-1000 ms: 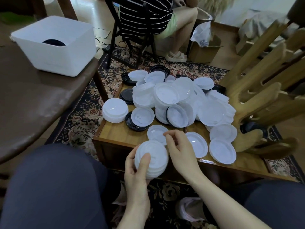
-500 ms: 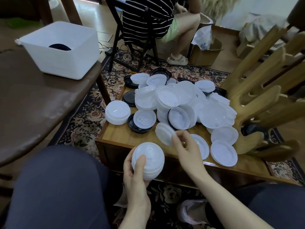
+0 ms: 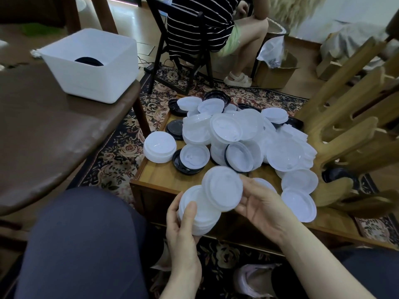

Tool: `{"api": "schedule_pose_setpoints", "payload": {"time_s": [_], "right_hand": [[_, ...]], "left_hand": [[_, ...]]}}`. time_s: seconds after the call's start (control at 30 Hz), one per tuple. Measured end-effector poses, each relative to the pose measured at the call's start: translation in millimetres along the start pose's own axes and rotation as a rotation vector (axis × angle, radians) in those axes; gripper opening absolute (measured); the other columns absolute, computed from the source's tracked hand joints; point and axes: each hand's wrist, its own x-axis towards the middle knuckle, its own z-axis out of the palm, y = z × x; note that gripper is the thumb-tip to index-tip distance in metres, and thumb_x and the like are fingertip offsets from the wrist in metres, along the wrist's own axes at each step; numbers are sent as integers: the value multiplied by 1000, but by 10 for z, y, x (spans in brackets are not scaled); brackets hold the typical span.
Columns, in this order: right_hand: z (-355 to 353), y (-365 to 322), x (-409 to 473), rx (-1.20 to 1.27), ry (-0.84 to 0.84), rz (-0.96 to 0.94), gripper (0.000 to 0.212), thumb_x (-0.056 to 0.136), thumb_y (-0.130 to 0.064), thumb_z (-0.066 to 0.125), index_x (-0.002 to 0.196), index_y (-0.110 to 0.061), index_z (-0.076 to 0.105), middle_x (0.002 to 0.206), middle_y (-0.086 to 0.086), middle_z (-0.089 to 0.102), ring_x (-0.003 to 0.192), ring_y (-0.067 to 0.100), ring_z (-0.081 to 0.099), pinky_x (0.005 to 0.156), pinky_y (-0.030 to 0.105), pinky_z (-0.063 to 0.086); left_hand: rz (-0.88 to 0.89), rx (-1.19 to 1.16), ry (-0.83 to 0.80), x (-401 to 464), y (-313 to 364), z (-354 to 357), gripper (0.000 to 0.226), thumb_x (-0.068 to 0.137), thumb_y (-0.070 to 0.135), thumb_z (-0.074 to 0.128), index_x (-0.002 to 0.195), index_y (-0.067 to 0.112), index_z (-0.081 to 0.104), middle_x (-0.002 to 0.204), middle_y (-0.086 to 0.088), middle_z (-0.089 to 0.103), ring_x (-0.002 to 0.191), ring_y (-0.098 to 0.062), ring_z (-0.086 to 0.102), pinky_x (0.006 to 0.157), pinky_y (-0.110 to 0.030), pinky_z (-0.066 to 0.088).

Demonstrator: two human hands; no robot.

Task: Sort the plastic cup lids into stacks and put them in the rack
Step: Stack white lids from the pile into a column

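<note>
Over the low table [image 3: 151,175], heap of lids [image 3: 237,134] beside wooden rack [image 3: 345,130]. Left hand [image 3: 183,231], palm up, thumb across the top, grips white stack [image 3: 198,216]. Right hand [image 3: 261,206], fingers curled behind, holds single lid [image 3: 222,188] tilted, overlapping stack's upper edge.
</note>
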Motion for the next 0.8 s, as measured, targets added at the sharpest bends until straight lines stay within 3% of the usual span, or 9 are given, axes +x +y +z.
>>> {"api": "schedule_pose_setpoints", "payload": {"time_s": [0.13, 0.27, 0.37, 0.47, 0.57, 0.67, 0.8], "right_hand": [[97, 127, -29, -155, 92, 12, 25, 94, -17, 59, 111, 1, 62, 83, 13, 68, 65, 18, 60, 49, 24, 48], [124, 140, -47, -285, 127, -39, 24, 93, -26, 63, 104, -5, 67, 79, 6, 64, 66, 19, 55, 50, 25, 43], [165, 170, -82, -477, 117, -168, 17, 90, -20, 68, 101, -8, 67, 78, 0, 65, 57, 7, 52, 50, 18, 40], [198, 225, -70, -585, 95, -262, 11, 88, -20, 70, 96, -14, 68, 81, -5, 68, 67, 4, 57, 58, 14, 45], [198, 224, 23, -699, 95, -327, 9, 88, -28, 70, 95, -22, 69, 87, -10, 69, 77, 5, 59, 70, 16, 48], [175, 194, 293, -992, 101, -512, 13, 95, -25, 62, 106, -23, 67, 104, -9, 63, 93, 5, 57, 80, 17, 45], [191, 227, 888, -1620, 51, -937, 30, 86, -7, 62, 115, -14, 68, 110, 3, 64, 101, 28, 55, 81, 43, 50]], "left_hand": [[14, 1, -10, -3, 0, 7, 57, 66, 51, 68, 120, 31, 64, 111, 12, 73, 103, -12, 69, 80, -38, 57], [5, -3, -30, -3, -8, 18, 60, 68, 53, 65, 123, 30, 63, 115, 10, 72, 104, -12, 69, 84, -40, 57], [-8, 2, -76, -9, -15, 20, 64, 71, 61, 76, 126, 32, 60, 116, 9, 72, 104, -11, 70, 89, -42, 56], [-25, 14, -111, 5, -19, 14, 77, 58, 63, 75, 129, 36, 59, 116, 11, 72, 104, -10, 70, 85, -38, 57], [5, 17, -61, 66, 18, 16, 61, 67, 42, 85, 123, 36, 62, 115, 8, 72, 105, -13, 70, 86, -39, 57], [52, 13, 35, 171, 124, 46, 51, 71, 40, 82, 119, 37, 65, 117, 9, 70, 112, -16, 65, 99, -49, 53], [47, -41, 137, 308, 228, 64, 18, 92, 33, 65, 109, 38, 65, 117, 9, 66, 109, -14, 62, 101, -51, 51]]}}
